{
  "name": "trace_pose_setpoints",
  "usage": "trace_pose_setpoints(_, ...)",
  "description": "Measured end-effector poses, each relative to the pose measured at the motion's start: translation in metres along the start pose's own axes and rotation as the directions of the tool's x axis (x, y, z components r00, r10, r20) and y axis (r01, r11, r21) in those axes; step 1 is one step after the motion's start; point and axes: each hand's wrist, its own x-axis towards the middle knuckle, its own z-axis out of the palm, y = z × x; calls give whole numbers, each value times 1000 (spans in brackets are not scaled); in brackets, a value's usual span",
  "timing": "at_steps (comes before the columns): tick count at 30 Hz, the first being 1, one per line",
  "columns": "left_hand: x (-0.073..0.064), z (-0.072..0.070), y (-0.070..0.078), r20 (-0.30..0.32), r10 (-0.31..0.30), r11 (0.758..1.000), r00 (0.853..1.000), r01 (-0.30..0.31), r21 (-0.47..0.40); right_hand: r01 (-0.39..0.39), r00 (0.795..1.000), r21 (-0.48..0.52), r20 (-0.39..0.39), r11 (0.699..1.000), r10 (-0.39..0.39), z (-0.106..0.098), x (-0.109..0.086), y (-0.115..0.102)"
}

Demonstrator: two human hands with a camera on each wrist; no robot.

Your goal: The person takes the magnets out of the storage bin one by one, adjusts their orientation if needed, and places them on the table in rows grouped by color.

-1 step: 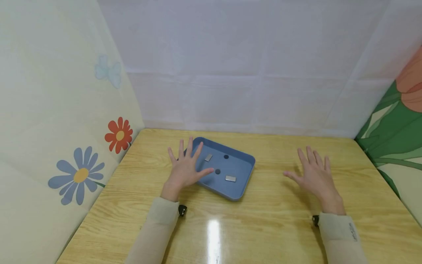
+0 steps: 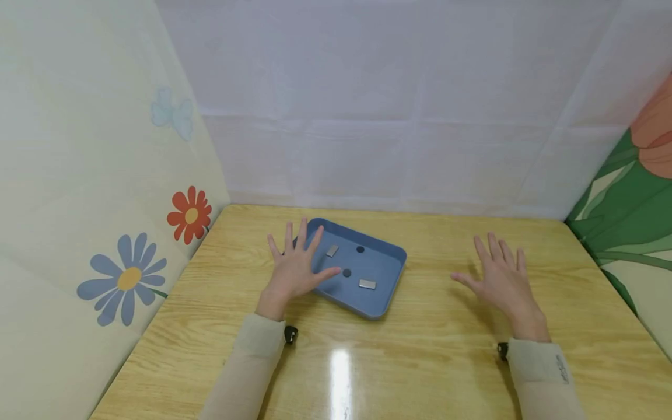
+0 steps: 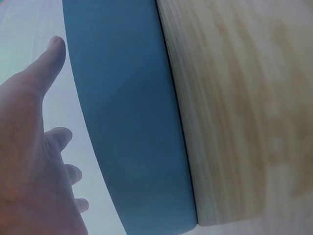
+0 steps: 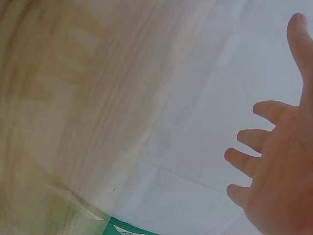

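Blue tray sits on the desk, probably light and stiff, best gripped by opposite edges; left hand and right hand are spread, empty.

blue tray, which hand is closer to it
Left. In the head view, the left hand overlaps the left end of the blue tray, while the right hand is well to its right, with a stretch of table showing between them.
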Motion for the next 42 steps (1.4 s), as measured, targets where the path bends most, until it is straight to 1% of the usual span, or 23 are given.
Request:
trace_pose_setpoints(15, -1, 0, -3, -22, -4, 1000, 1000, 4, -10, 5, 1000, 4, -7, 1000, -5, -2, -2, -1)
trace_pose_setpoints(25, -3, -9, -7, -18, -28, 999, 999, 28, -32, 5, 1000, 1, -3, 1000, -5, -6, -2, -4)
trace_pose_setpoints(32, -3, -10, -15, -18, -46, 998, 999, 45, -32, 15, 1000, 0, 0, 1000, -15, -5, -2, -9)
trace_pose_setpoints(36, -3, -12, -18, -11, -55, 997, 998, 55, -47, 25, 1000, -4, -10, 1000, -25, -7, -2, -12)
trace_pose_setpoints(42, -3, -15, -18, -16, -55, 997, 998, 54, -61, 44, 999, 1, -31, 999, -44, -11, -1, -16)
